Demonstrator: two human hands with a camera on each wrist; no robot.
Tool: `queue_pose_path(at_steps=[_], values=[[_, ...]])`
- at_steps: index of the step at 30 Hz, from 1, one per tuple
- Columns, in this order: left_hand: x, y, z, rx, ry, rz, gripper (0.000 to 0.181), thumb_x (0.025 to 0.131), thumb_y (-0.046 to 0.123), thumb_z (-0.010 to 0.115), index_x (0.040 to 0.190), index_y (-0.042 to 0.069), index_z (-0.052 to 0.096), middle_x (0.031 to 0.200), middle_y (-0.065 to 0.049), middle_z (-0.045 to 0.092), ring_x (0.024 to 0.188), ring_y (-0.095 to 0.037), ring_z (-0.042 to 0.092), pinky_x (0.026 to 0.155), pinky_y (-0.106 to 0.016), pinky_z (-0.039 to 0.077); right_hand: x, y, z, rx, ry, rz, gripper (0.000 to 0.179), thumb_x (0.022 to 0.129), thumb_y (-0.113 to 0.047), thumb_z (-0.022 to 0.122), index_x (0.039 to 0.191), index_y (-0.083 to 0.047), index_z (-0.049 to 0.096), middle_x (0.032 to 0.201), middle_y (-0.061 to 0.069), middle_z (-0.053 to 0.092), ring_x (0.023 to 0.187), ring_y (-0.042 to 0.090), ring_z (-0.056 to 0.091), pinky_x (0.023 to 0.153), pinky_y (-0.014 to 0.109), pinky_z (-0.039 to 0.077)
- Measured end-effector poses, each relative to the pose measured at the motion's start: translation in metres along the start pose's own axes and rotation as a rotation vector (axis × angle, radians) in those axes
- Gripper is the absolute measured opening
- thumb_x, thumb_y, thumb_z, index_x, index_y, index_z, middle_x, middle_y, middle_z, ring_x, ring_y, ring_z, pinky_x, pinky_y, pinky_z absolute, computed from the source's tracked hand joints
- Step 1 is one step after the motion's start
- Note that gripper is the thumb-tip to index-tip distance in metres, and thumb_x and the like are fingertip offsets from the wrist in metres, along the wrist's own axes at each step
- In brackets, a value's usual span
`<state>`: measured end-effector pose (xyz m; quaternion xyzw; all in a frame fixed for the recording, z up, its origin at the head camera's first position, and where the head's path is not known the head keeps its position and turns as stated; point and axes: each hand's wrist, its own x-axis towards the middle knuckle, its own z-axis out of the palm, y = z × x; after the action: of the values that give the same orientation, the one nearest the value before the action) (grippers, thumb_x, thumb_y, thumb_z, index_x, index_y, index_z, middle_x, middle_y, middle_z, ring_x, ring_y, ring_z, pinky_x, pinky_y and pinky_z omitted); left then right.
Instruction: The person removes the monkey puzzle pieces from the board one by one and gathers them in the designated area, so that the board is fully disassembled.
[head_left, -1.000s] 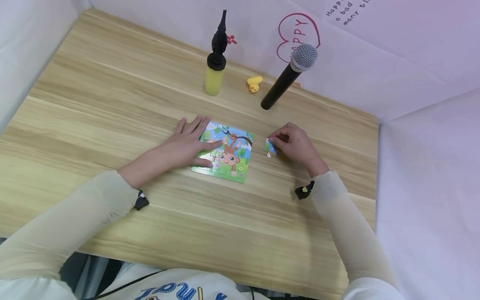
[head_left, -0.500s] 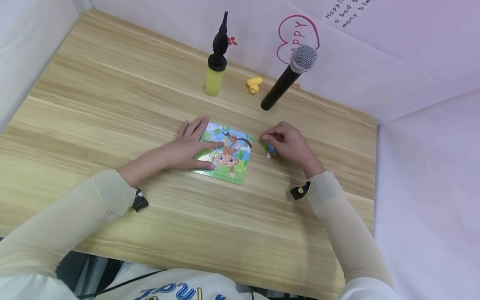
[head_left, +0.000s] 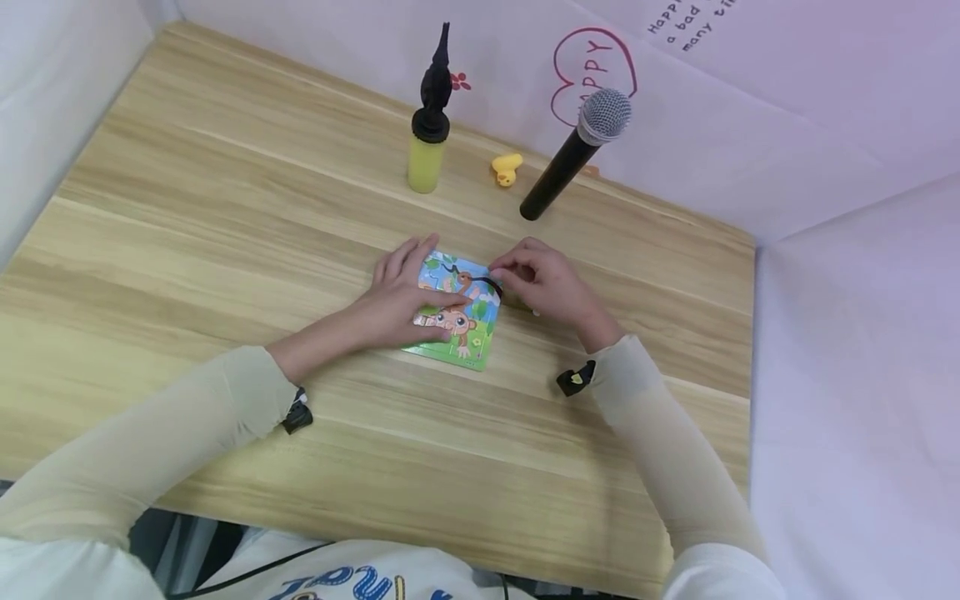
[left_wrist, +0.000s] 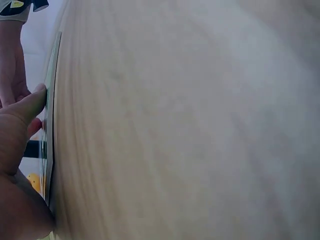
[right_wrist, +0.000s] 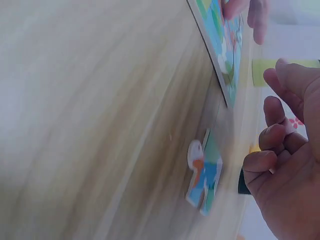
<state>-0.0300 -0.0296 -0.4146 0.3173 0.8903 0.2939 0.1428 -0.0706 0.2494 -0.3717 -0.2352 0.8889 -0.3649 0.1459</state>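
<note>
A square jigsaw puzzle [head_left: 480, 333] with a monkey picture lies flat on the wooden table. My left hand [head_left: 397, 304] rests across its left part with fingers spread, covering that side. At the puzzle's upper right corner, my right hand [head_left: 547, 287] hovers with curled fingers, thumb and index tips close together. Nothing shows between those tips in the right wrist view, where the hand [right_wrist: 290, 160] looks apart from the board. A loose puzzle piece [right_wrist: 205, 172], blue and green with some orange and white, lies on the table beside the puzzle, mostly hidden by the right hand in the head view.
Behind the puzzle stand a yellow hand pump [head_left: 425, 162] with a black top and a black microphone [head_left: 558, 179]. A small yellow toy duck [head_left: 506, 168] sits between them. White walls [head_left: 847, 358] with writing border the table [head_left: 375, 450].
My right hand has left the loose piece and moved left to the puzzle's corner. The left hand has slid slightly right over the puzzle, covering more of its left side.
</note>
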Motion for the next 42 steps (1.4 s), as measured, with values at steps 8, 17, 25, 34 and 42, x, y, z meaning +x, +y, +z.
queue_pose_path(at_steps=[8, 17, 25, 34, 42], values=[[0.0, -0.003, -0.001, 0.001, -0.056, 0.0, 0.06, 0.089, 0.056, 0.073, 0.145, 0.043, 0.055, 0.167, -0.018, -0.008, 0.149, -0.038, -0.014, 0.111, -0.063, 0.0, 0.019, -0.001, 0.015, 0.017, -0.052, -0.104, 0.016, 0.098, -0.023, 0.071, 0.109, -0.014, 0.078, 0.1, -0.006, 0.06, 0.079, 0.013, 0.051, 0.067, 0.031, 0.043], [0.001, -0.01, -0.004, 0.109, -0.087, 0.027, 0.061, 0.09, 0.068, 0.062, 0.147, 0.05, 0.048, 0.167, -0.014, 0.003, 0.149, -0.038, -0.011, 0.11, -0.062, 0.006, 0.056, -0.004, 0.024, -0.058, -0.26, -0.217, 0.027, 0.096, -0.018, 0.073, 0.123, -0.013, 0.074, 0.111, 0.002, 0.059, 0.091, 0.018, 0.053, 0.078, 0.034, 0.044], [0.003, -0.012, -0.003, 0.15, -0.122, 0.034, 0.064, 0.09, 0.073, 0.056, 0.149, 0.052, 0.043, 0.168, -0.013, 0.0, 0.149, -0.036, -0.015, 0.111, -0.062, 0.006, 0.069, -0.004, 0.018, -0.156, -0.364, -0.218, 0.029, 0.099, -0.014, 0.068, 0.127, -0.02, 0.074, 0.108, 0.0, 0.054, 0.086, 0.013, 0.05, 0.075, 0.032, 0.045], [0.0, -0.008, -0.008, 0.16, -0.148, 0.003, 0.063, 0.092, 0.072, 0.055, 0.15, 0.052, 0.041, 0.168, -0.016, -0.002, 0.15, -0.037, -0.015, 0.111, -0.062, 0.005, 0.074, -0.008, 0.019, -0.212, -0.343, -0.246, 0.022, 0.1, -0.015, 0.066, 0.12, -0.019, 0.076, 0.106, -0.003, 0.056, 0.088, 0.011, 0.051, 0.074, 0.031, 0.045], [-0.001, 0.001, -0.012, 0.243, -0.202, -0.019, 0.065, 0.093, 0.071, 0.053, 0.152, 0.05, 0.038, 0.167, -0.019, -0.005, 0.15, -0.041, -0.014, 0.112, -0.064, 0.001, 0.075, -0.015, 0.02, -0.254, -0.339, -0.261, 0.018, 0.102, -0.014, 0.063, 0.115, -0.017, 0.076, 0.107, -0.003, 0.057, 0.091, 0.011, 0.053, 0.08, 0.03, 0.046]])
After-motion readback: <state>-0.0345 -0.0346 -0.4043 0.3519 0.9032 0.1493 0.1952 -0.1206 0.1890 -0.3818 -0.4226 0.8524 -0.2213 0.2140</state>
